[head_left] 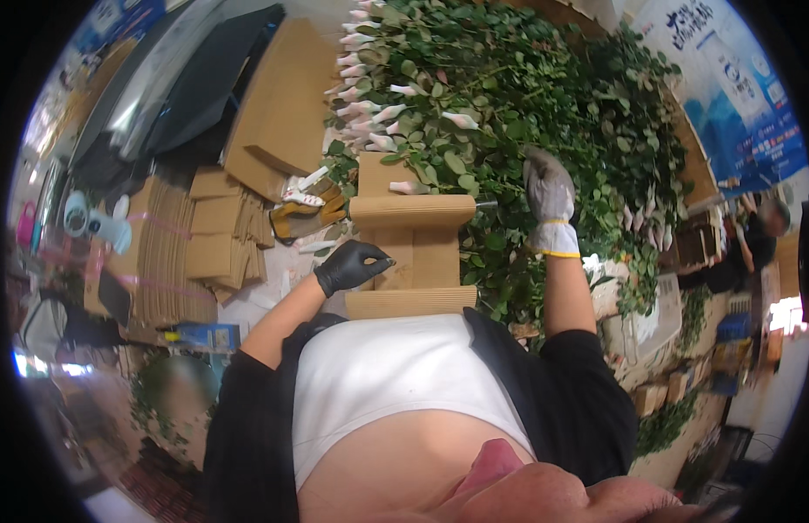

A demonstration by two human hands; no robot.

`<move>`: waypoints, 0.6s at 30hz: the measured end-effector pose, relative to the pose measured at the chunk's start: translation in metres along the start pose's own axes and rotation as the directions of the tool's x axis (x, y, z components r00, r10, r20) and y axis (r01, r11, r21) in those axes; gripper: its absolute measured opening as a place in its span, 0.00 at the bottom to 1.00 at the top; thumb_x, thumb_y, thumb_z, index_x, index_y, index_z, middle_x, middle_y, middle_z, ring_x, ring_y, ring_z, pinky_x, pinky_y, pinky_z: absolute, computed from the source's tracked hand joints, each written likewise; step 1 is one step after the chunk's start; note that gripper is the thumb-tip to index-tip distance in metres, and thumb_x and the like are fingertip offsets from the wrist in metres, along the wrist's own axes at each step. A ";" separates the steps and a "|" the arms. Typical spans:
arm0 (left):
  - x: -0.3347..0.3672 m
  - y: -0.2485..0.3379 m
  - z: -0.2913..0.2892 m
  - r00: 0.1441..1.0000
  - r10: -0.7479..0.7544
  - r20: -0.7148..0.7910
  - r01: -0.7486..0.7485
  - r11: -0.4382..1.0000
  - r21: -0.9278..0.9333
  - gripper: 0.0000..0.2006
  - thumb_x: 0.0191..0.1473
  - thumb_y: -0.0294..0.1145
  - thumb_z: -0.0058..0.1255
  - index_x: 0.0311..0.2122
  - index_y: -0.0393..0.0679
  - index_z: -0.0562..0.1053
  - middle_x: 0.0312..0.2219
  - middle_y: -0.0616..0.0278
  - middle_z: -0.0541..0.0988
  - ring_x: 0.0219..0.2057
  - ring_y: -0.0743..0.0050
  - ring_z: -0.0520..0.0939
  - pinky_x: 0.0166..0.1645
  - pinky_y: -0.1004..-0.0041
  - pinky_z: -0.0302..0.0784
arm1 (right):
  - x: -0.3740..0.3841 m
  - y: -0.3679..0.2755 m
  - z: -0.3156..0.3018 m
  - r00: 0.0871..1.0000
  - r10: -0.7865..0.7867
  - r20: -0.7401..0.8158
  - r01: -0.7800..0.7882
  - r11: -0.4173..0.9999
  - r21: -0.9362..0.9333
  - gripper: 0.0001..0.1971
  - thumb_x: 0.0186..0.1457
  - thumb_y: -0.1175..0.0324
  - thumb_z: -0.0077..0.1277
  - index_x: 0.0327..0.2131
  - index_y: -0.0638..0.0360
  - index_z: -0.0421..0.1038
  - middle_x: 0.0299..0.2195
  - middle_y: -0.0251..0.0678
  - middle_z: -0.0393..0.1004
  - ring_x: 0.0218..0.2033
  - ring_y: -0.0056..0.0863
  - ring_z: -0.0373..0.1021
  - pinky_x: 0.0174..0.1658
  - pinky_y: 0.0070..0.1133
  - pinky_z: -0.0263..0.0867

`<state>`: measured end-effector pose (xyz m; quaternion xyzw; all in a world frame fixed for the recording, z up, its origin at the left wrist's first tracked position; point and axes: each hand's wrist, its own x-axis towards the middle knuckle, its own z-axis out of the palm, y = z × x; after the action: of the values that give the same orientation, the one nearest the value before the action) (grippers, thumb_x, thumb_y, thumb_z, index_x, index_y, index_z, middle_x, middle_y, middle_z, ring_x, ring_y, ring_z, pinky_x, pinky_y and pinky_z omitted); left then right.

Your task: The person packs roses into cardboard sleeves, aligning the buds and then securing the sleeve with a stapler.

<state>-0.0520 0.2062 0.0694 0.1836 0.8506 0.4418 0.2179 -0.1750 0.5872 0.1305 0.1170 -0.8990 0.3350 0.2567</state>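
Note:
My left hand [348,268], in a black glove, hovers over a sheet of brown cardboard [435,257]. Its thumb and forefinger are pinched together at a tiny item too small to name. Two corrugated cardboard rolls flank the sheet, a far roll [413,211] and a near roll [411,302] close to my body. Over the pile of leafy green stems [517,78], my right hand [551,190] is closed in a grey-white glove with a yellow hem; whatever it grips is hidden. One flower bud in a pale sleeve [409,187] lies just beyond the far roll.
More sleeved buds [361,109] line the pile's left edge. A yellow-brown work glove [304,218] lies left of the cardboard, near stacked flat cartons [221,227]. A small fan [95,222] stands far left. Another person [748,244] is at the far right.

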 end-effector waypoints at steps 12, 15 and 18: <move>0.019 -0.092 0.072 0.865 0.403 -0.298 -0.378 0.915 0.142 0.04 0.49 0.25 0.59 0.32 0.37 0.80 0.32 0.53 0.82 0.37 0.52 0.81 0.44 0.61 0.77 | 0.025 -0.056 0.007 0.963 0.132 0.235 0.052 0.765 -0.642 0.13 0.54 0.71 0.46 0.45 0.53 0.70 0.34 0.41 0.79 0.35 0.41 0.77 0.37 0.35 0.74; 0.019 -0.085 0.064 0.784 0.563 -0.261 -0.512 0.824 0.241 0.03 0.49 0.22 0.57 0.31 0.36 0.79 0.31 0.52 0.81 0.36 0.50 0.80 0.43 0.60 0.75 | 0.020 -0.052 -0.028 0.925 0.274 0.263 -0.036 0.752 -0.658 0.10 0.53 0.67 0.49 0.39 0.54 0.74 0.32 0.42 0.79 0.31 0.42 0.77 0.35 0.35 0.74; 0.024 -0.089 0.068 0.858 0.437 -0.270 -0.415 0.899 0.138 0.04 0.49 0.24 0.59 0.32 0.37 0.79 0.32 0.52 0.82 0.37 0.51 0.81 0.44 0.61 0.76 | 0.001 -0.060 -0.059 0.998 0.003 0.066 0.034 0.829 -0.558 0.12 0.51 0.67 0.52 0.41 0.53 0.75 0.32 0.42 0.79 0.32 0.43 0.76 0.37 0.36 0.74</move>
<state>-0.0461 0.2157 -0.0451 0.3072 0.8276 0.4693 -0.0213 -0.1300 0.5814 0.2021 0.0549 -0.9643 0.0517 0.2537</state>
